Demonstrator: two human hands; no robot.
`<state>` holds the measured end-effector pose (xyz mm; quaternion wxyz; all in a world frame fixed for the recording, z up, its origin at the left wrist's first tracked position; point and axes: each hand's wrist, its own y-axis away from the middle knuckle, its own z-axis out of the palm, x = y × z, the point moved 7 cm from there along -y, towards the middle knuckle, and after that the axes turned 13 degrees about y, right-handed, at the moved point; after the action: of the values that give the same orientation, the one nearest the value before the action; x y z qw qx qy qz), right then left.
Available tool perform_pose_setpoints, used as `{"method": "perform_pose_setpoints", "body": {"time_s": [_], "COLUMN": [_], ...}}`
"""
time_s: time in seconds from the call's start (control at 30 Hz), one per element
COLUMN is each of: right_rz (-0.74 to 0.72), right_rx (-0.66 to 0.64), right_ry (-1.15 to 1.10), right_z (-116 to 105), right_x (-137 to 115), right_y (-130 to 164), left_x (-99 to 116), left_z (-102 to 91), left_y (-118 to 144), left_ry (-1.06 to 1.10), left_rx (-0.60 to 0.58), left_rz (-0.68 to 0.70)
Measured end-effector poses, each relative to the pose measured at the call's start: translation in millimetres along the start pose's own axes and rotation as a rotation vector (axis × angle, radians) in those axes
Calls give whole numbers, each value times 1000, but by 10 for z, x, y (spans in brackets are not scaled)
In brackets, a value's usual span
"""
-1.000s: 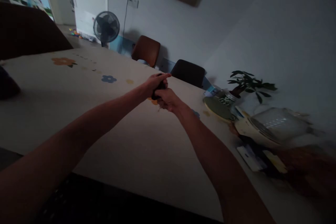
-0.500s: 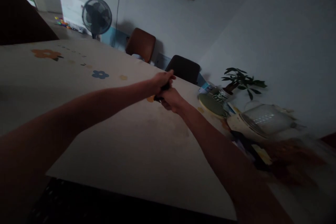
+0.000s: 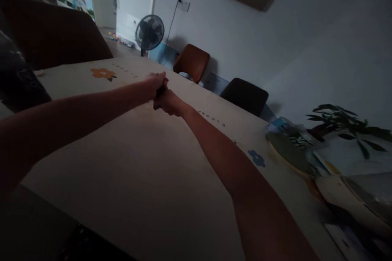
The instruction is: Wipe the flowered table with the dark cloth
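Note:
Both my arms reach far out over a table (image 3: 147,179) covered by a pale cloth printed with flowers. My left hand (image 3: 155,83) and my right hand (image 3: 169,103) meet at arm's length above the cloth. Between them they clasp a small dark object (image 3: 159,92), mostly hidden by the fingers. I cannot make out what the object is in the dim light.
A potted plant (image 3: 343,124), a green plate (image 3: 286,153), packets and a blurred glass vessel crowd the table's right side. Two chairs (image 3: 191,62) stand at the far edge, a fan (image 3: 150,32) beyond. A dark shape (image 3: 18,81) sits at the left.
My view has swung to the right and down, so the clasped hands now appear further left and higher. The hands stay joined on the dark object.

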<state>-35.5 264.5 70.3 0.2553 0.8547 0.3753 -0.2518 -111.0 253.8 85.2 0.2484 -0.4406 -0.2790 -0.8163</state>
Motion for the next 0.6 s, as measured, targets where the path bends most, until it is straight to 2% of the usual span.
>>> {"method": "perform_pose_setpoints", "body": {"time_s": [0.1,0.17,0.27,0.33,0.4,0.5,0.6], "right_rz": [43,64,115,138,152,170,67], "right_rx": [-103,-178,-139,-67,6,118,111], "right_ry": [-119,-283,-538,-676,-724,-716,-713], "right_z": [101,168,183,142,61,-148,-403], "right_x": [181,305,517,672,829,1035,1046], "right_y": [391,744,1250,1498,1647,1700,1606], "left_x": [-222,-405,-632,-708,-675,-525,-504], "left_z": [3,82,234,328,456,755,1072], "left_y": [321,578,944,1106,1210,1452,1631], "left_ry": [-14,-67,-183,-253,-333,-508,-735], "left_rx": [-152,-343,-694,-851,-929,-1082,-1229], "left_rz": [-68,-138,-170,-113,78,551,890]}}
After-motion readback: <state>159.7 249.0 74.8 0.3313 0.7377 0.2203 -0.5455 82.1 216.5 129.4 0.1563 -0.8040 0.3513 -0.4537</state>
